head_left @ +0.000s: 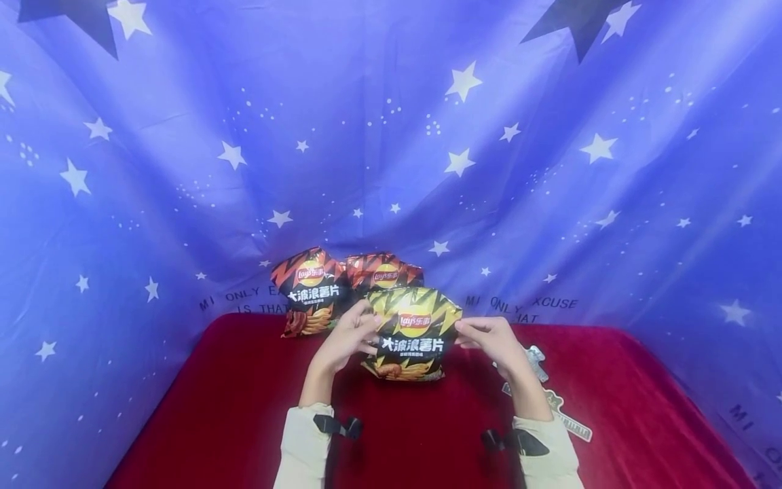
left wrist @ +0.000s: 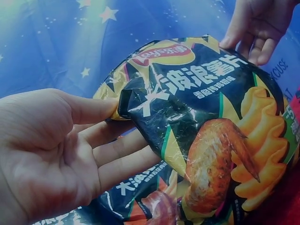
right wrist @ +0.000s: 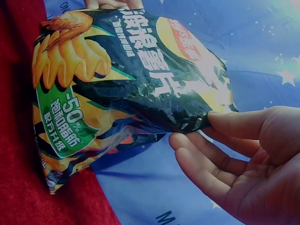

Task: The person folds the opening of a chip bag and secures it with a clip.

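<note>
A black and yellow chip bag (head_left: 414, 333) with a chicken wing picture stands upright above the red table, held between both hands. My left hand (head_left: 360, 333) pinches its left edge, the thumb in front and the fingers behind the bag (left wrist: 197, 108). My right hand (head_left: 473, 336) pinches the right edge in the same way, as the right wrist view shows on the bag (right wrist: 126, 79). In the wrist views the left hand (left wrist: 108, 124) and the right hand (right wrist: 199, 138) both show fairly straight fingers under the thumb.
Two more chip bags, a black and orange one (head_left: 308, 288) and a darker red one (head_left: 383, 272), lean against the starry blue backdrop behind. Small flat silver and printed items (head_left: 537, 363) lie on the red tablecloth (head_left: 232, 407) to the right.
</note>
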Action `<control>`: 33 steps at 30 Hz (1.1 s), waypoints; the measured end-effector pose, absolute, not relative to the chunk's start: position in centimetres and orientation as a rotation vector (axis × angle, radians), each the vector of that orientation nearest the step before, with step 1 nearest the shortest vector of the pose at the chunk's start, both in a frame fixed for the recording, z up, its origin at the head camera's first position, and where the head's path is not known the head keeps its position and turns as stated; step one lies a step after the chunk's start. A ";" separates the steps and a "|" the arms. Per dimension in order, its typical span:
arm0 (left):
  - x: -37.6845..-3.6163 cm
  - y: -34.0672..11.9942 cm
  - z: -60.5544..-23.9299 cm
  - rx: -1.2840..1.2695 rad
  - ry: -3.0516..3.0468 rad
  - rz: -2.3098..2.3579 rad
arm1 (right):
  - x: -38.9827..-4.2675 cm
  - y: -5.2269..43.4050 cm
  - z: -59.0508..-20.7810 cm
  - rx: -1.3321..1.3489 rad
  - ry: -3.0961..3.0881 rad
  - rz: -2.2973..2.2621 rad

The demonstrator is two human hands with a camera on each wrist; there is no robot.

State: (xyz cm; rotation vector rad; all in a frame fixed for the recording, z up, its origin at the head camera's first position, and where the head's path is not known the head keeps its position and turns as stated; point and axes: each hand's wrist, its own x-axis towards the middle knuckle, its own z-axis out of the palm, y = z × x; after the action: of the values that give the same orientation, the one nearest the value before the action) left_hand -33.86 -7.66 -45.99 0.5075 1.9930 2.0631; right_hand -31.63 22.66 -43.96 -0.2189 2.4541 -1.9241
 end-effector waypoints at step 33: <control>-31.8 -4.4 -43.1 0.614 3.034 1.881 | -31.5 22.1 -44.2 -0.421 2.537 -1.782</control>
State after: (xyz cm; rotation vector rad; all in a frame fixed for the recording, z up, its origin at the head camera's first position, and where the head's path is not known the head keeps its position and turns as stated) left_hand -31.83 -4.36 -43.11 0.6142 3.0342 1.8813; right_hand -31.45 22.11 -44.23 -0.4208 2.5366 -1.7823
